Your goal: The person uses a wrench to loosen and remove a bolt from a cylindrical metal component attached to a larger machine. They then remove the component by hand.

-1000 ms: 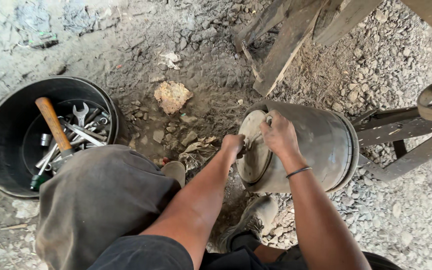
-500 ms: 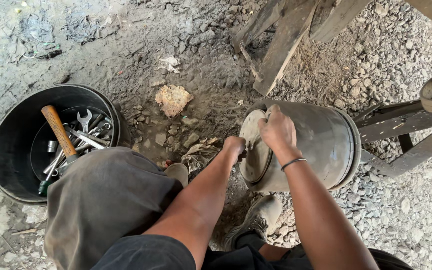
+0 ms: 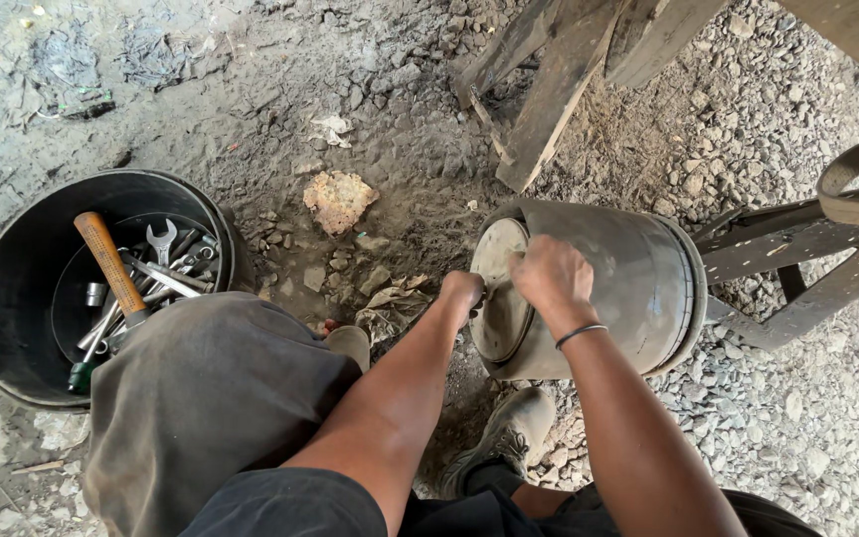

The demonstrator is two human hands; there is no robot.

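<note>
Both hands, left hand (image 3: pixel 462 290) and right hand (image 3: pixel 549 275), press on a dusty metal drum (image 3: pixel 638 288) lying beside a black tool bucket (image 3: pixel 12 288).

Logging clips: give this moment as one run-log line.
left hand: on end plate | right hand: gripping end plate | thing: dusty grey rubber-and-metal drum on gravel | nearby: black tool bucket

left hand (image 3: pixel 464 290) apparently fisted, right hand (image 3: pixel 549 276) clenched

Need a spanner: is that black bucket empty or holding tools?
Holding tools: the black bucket contains spanners and a wooden-handled hammer.
</note>
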